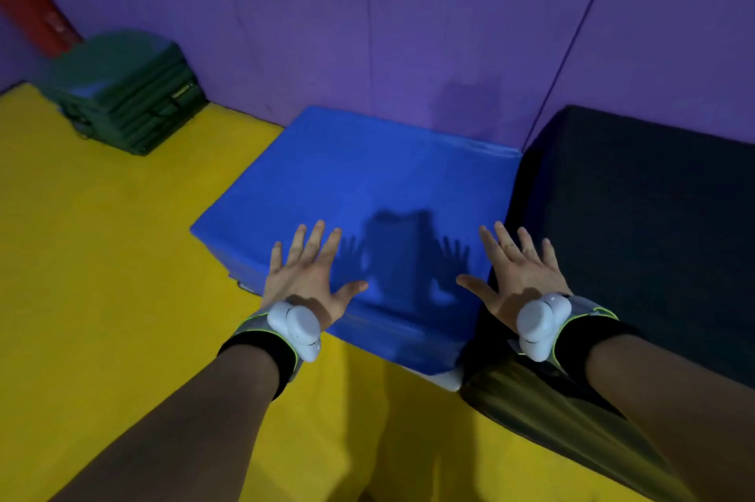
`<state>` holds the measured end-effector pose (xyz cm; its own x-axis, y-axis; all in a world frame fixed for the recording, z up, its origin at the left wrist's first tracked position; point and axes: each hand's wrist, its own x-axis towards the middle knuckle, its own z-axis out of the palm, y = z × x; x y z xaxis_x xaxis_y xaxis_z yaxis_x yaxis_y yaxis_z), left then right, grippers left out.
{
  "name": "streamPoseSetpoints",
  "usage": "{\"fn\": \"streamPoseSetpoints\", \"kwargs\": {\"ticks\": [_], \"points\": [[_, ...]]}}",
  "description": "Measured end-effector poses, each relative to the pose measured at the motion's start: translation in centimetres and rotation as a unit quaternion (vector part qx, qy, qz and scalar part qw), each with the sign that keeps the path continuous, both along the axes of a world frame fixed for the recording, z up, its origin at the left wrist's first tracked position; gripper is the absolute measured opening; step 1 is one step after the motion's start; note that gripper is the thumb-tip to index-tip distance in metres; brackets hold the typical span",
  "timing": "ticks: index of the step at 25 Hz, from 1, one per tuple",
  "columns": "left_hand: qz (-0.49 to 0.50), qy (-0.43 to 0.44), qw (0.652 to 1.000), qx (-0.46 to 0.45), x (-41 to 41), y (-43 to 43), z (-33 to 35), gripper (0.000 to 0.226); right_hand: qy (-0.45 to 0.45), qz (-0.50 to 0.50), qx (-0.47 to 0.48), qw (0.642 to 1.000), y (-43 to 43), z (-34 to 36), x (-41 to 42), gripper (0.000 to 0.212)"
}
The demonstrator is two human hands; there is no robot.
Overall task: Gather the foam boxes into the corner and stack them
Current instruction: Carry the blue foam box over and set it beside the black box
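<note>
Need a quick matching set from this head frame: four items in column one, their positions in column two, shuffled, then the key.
Column one:
1. blue foam box
2. black foam box
3. green folded mats
4. red pad

Column two:
A. far left, leaning against the purple wall
B. right of the blue one, side by side with it
C. centre, under the open left hand and right hand
D. on the yellow floor, back left, by the wall

Pairs: 1-C, 2-B, 3-D, 4-A
</note>
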<state>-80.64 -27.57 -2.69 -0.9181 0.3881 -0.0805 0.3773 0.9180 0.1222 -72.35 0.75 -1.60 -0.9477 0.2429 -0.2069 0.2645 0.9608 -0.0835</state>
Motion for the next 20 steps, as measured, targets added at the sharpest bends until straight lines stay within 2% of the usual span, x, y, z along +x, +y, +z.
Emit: {"fn": "streamPoseSetpoints", "kwargs": {"ticks": [6,15,20], "points": [[0.115,0.031,0.993,-0.004,8.2,-10.3,1.5,0.09,0.024,0.142,0.021,0.989,-9.7,0.2,2.5,0.091],[0.24,0.022,0.971,-0.007,24.6,-27.4,2.7,0.091,0.013,0.279,-0.006,0.96,-26.7,1.2,11.5,0.108],[0.277,0.017,0.961,-0.009,36.0,-36.8,1.8,0.09,-0.005,0.329,-0.003,0.944,-36.1,0.6,19.9,0.096]]}}
